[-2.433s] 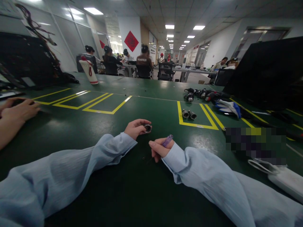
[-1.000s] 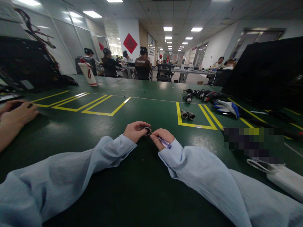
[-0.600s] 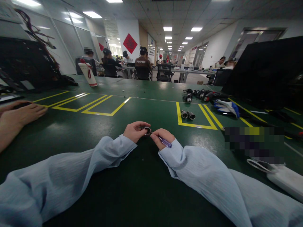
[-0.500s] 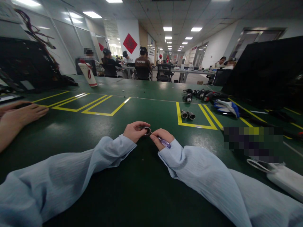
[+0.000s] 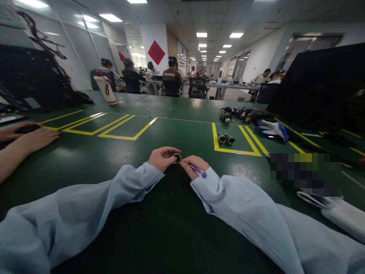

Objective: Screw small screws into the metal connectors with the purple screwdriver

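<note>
My left hand [image 5: 161, 158] pinches a small round metal connector part [image 5: 176, 157] just above the green table [image 5: 182, 125]. My right hand [image 5: 194, 164] grips a small screwdriver with a clear purple handle [image 5: 197, 171], its tip pointing into the metal part. Both hands meet near the table's middle, in pale blue sleeves. A tiny screw [image 5: 171, 193] lies on the table below my hands.
Two metal connectors [image 5: 226, 138] sit inside a yellow-taped box ahead right. More connectors [image 5: 236, 113] and a blue-white glove [image 5: 273, 129] lie beyond. A white power bank with cable [image 5: 342, 213] is at right. Another person's hands [image 5: 28, 139] rest at left. A paper cup [image 5: 106, 88] stands far left.
My right hand turned the screwdriver over and brought its tip to the metal part in my left hand. The neighbour's hand at left stretched out flatter.
</note>
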{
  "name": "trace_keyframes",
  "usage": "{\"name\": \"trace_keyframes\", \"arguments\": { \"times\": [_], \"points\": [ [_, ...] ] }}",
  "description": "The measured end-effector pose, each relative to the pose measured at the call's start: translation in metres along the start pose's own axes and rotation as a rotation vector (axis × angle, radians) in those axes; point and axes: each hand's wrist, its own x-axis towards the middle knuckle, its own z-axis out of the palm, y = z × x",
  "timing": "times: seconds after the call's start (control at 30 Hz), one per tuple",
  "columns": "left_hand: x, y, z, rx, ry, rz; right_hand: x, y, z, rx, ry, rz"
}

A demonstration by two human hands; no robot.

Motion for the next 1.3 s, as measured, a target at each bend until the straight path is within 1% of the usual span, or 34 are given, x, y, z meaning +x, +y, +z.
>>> {"name": "trace_keyframes", "arguments": {
  "times": [0.13,0.33,0.67,0.77,0.9,1.03,1.2,1.3],
  "points": [
    [-0.0021,0.0025,0.0018,0.005,-0.018,-0.001,-0.0019,0.0012,0.0024,0.072,0.018,0.095],
    [-0.0023,0.0023,0.0012,-0.015,-0.022,-0.01,-0.0025,-0.0015,-0.0001,0.116,0.036,0.158],
    [-0.0017,0.0013,0.0015,-0.026,-0.022,-0.006,0.0012,-0.0056,-0.0039,-0.038,0.031,-0.077],
    [-0.0015,0.0008,0.0021,-0.028,-0.015,-0.011,0.0014,-0.0064,-0.0047,-0.068,0.016,-0.095],
    [-0.0019,0.0015,0.0026,-0.021,0.0,-0.019,0.0018,-0.0064,-0.005,-0.038,0.013,-0.122],
    [-0.0023,0.0039,0.0021,0.013,-0.002,0.008,0.0027,-0.0065,-0.0047,-0.03,0.001,-0.163],
    [-0.003,0.0051,0.0023,0.03,-0.029,0.024,0.0033,-0.0077,-0.0046,-0.144,-0.009,-0.141],
    [-0.0037,0.0049,0.0025,0.05,-0.032,0.036,0.0031,-0.0088,-0.0053,-0.145,-0.024,-0.125]
  ]
}}
